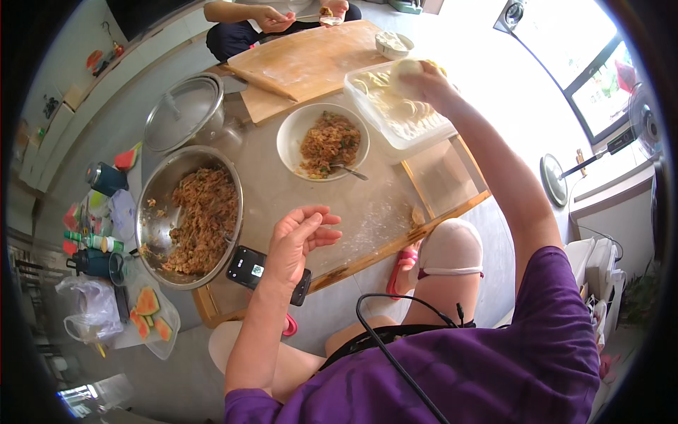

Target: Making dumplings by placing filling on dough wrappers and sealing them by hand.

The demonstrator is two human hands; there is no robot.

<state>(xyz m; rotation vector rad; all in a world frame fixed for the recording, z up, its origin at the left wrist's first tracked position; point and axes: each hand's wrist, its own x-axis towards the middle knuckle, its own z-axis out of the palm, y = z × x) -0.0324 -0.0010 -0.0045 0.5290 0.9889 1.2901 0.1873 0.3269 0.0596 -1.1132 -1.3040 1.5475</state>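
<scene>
Over the plastic container (373, 127), my right hand (434, 85) pinches a pale round dough wrapper (403, 78). More floured dough pieces (400, 111) lie inside that container. My left hand (304, 233) hovers above the table's near part with its fingers apart and nothing in them. Beyond it stands a white bowl (286, 138) of meat filling (328, 139), with a metal utensil (349, 170) resting in it. To its left, a large steel basin (159, 228) contains more filling (204, 222).
A smartphone (246, 266) lies beneath my left forearm. A lidded pot (185, 114) stands back left. Across the table, a co-worker's hands (273, 20) work near a floured wooden board (318, 53) and a flour bowl (393, 52). Watermelon slices (147, 302) lie on the left.
</scene>
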